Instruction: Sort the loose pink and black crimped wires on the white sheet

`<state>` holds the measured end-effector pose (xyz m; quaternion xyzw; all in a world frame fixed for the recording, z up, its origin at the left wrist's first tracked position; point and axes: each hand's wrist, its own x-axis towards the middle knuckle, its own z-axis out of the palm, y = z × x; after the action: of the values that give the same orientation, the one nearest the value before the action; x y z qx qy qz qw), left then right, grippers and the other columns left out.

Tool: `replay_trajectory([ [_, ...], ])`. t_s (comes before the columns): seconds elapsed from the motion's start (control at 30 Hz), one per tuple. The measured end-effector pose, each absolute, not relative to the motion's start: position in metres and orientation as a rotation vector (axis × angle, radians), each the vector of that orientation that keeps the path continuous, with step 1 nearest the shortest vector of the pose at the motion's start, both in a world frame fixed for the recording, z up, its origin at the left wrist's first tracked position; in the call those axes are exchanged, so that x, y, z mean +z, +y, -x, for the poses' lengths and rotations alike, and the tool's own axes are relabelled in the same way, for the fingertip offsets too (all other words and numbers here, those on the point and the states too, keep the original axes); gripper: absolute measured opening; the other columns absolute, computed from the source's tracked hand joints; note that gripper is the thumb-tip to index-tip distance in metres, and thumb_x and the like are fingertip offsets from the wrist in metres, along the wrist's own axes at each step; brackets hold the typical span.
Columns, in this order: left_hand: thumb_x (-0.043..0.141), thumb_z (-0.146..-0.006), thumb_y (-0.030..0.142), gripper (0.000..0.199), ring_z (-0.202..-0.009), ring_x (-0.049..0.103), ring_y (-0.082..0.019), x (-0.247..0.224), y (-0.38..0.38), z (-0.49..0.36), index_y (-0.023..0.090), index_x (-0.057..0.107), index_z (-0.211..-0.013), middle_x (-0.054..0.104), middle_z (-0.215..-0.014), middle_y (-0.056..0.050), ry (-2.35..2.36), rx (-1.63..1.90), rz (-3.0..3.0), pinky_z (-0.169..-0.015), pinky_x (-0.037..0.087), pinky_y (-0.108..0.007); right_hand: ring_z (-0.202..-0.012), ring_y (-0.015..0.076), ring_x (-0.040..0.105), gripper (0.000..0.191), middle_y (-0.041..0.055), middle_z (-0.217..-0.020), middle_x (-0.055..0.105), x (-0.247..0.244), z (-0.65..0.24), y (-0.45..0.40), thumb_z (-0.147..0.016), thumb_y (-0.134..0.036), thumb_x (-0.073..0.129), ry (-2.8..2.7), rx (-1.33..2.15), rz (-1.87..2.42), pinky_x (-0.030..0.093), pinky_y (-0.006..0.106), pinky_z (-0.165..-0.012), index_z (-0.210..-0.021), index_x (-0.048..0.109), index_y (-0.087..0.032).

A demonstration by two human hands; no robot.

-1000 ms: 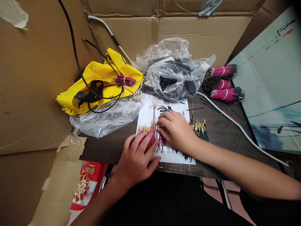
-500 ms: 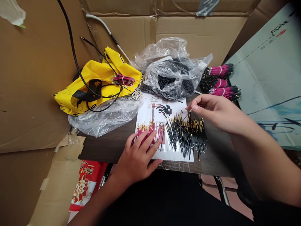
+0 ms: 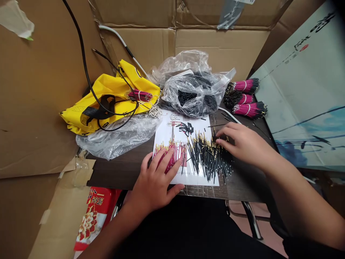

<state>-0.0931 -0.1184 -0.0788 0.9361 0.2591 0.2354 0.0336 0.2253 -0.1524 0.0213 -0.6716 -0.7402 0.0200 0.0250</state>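
Note:
My left hand (image 3: 159, 180) lies with spread fingers over the pink wire pieces (image 3: 165, 151) on a printed white sheet (image 3: 199, 178). To its right is a loose pile of black wire pieces with gold tips (image 3: 210, 158). At the upper right side of that pile, my right hand (image 3: 239, 144) has its thumb and fingers bent over the gold tips; whether anything is between them is too small to tell. Short black tubes (image 3: 185, 128) lie scattered on the sheet above both groups.
Behind the sheet sits a clear plastic bag of black tubes (image 3: 194, 95). A yellow bag (image 3: 107, 84) with a black cable is at the left. Banded pink and black bundles (image 3: 249, 109) stand at the back right, beside a pale printed board (image 3: 304, 93).
My right hand has lowered from above the pile to its gold tips, uncovering dark pieces on the table behind it. The view has shifted slightly. My left hand stays over the pink pieces.

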Motion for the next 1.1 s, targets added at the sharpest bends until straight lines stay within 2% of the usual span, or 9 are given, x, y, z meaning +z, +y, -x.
replay_trajectory([
  [0.13,0.052,-0.093,0.059,0.060,-0.138,0.043,-0.038,-0.080,-0.119,0.091,0.021,0.058,-0.138,0.044,-0.155,-0.016,0.822,0.776,-2.886,-0.111,0.029,-0.061,-0.096,0.0235,0.059,0.015,0.0081,-0.102,0.063,0.015,-0.224,-0.169,-0.095,-0.032,0.059,-2.337,0.171,2.054,0.049,0.041,-0.086,-0.101,0.067,-0.020],
  [0.23,0.052,-0.093,0.057,0.057,-0.137,0.044,-0.039,-0.078,-0.119,0.090,0.018,0.062,-0.133,0.045,-0.154,-0.018,0.850,0.803,-2.882,-0.111,0.029,-0.062,-0.092,0.0238,0.056,0.013,0.0090,-0.099,0.061,0.010,-0.211,-0.169,-0.096,-0.026,0.057,-2.345,0.092,2.061,0.049,0.040,-0.082,-0.096,0.067,-0.019],
  [0.47,0.049,-0.095,0.057,0.058,-0.139,0.042,-0.038,-0.072,-0.118,0.081,0.020,0.057,-0.138,0.043,-0.156,-0.017,0.809,0.786,-2.885,-0.111,0.028,-0.062,-0.088,0.0232,0.052,0.017,0.0093,-0.091,0.058,0.018,-0.187,-0.156,-0.097,-0.022,0.049,-2.457,-0.037,2.041,0.045,0.038,-0.078,-0.085,0.060,-0.017],
  [0.67,0.042,-0.097,0.059,0.058,-0.142,0.039,-0.037,-0.066,-0.115,0.065,0.016,0.061,-0.131,0.043,-0.155,-0.017,0.780,0.722,-2.924,-0.113,0.028,-0.061,-0.075,0.0197,0.053,0.017,0.0056,-0.083,0.058,0.039,-0.210,-0.178,-0.090,-0.025,0.048,-2.363,0.064,2.328,0.042,0.036,-0.070,-0.075,0.053,-0.020],
  [0.77,0.040,-0.097,0.060,0.057,-0.141,0.039,-0.037,-0.063,-0.114,0.057,0.015,0.064,-0.124,0.044,-0.155,-0.016,0.767,0.712,-2.937,-0.113,0.028,-0.062,-0.069,0.0185,0.053,0.016,0.0032,-0.082,0.060,0.037,-0.226,-0.196,-0.089,-0.030,0.047,-2.120,0.048,2.564,0.036,0.034,-0.061,-0.077,0.053,-0.022],
  [0.87,0.038,-0.098,0.061,0.057,-0.142,0.038,-0.037,-0.059,-0.113,0.049,0.015,0.066,-0.117,0.045,-0.154,-0.015,0.761,0.702,-2.932,-0.113,0.028,-0.062,-0.070,0.0195,0.056,0.016,0.0033,-0.083,0.062,0.024,-0.230,-0.208,-0.091,-0.032,0.047,-1.936,0.025,2.697,0.032,0.033,-0.059,-0.080,0.053,-0.022],
  [1.1,0.038,-0.099,0.059,0.053,-0.144,0.037,-0.036,-0.056,-0.113,0.031,0.016,0.065,-0.113,0.047,-0.153,-0.014,0.737,0.636,-2.892,-0.115,0.028,-0.062,-0.077,0.0198,0.059,0.022,0.0036,-0.086,0.061,-0.004,-0.215,-0.207,-0.100,-0.034,0.040,-1.961,0.102,2.513,0.038,0.033,-0.066,-0.086,0.052,-0.022],
])
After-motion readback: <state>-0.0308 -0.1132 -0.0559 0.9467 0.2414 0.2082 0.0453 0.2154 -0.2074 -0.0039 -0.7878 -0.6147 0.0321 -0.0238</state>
